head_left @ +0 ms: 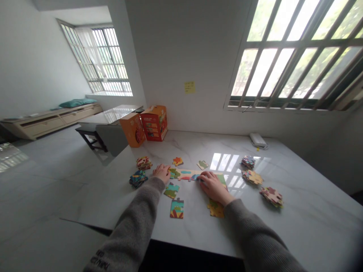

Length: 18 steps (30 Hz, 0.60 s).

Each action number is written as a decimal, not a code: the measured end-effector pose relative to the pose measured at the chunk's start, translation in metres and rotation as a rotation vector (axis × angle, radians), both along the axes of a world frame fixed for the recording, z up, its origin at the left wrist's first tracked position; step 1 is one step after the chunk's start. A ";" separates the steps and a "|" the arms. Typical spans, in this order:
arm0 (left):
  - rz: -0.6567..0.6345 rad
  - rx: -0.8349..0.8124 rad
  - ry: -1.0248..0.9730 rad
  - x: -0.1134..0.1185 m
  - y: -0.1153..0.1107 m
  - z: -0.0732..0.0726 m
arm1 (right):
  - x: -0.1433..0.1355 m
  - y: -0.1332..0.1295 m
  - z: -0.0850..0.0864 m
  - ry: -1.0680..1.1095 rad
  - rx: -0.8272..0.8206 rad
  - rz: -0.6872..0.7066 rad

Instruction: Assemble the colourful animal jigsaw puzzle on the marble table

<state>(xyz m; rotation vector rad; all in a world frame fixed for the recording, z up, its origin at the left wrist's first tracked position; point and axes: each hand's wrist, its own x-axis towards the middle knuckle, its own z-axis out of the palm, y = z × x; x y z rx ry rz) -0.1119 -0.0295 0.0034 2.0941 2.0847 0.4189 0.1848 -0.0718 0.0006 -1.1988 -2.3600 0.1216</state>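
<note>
The grey left sleeve (138, 219) carries dark lettering (100, 260), while the grey right sleeve (256, 232) looks finely ribbed.

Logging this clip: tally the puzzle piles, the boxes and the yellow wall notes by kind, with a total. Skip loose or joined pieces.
Piles of puzzle pieces: 5
Boxes: 2
Yellow wall note: 1
Total: 8
</note>
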 end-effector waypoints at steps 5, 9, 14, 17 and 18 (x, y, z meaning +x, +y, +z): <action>-0.063 0.060 0.034 0.002 -0.009 0.004 | 0.000 -0.001 0.001 -0.008 0.008 -0.011; -0.117 0.046 0.038 0.005 -0.016 0.007 | 0.000 -0.001 0.001 -0.018 0.002 -0.014; -0.123 0.032 0.016 0.005 -0.018 0.008 | 0.000 -0.002 0.002 -0.017 -0.002 -0.009; -0.142 0.014 -0.010 -0.001 -0.018 0.009 | 0.000 -0.002 0.002 -0.012 0.002 -0.012; -0.158 0.002 -0.019 -0.004 -0.017 0.010 | 0.000 -0.002 0.003 -0.009 0.004 -0.012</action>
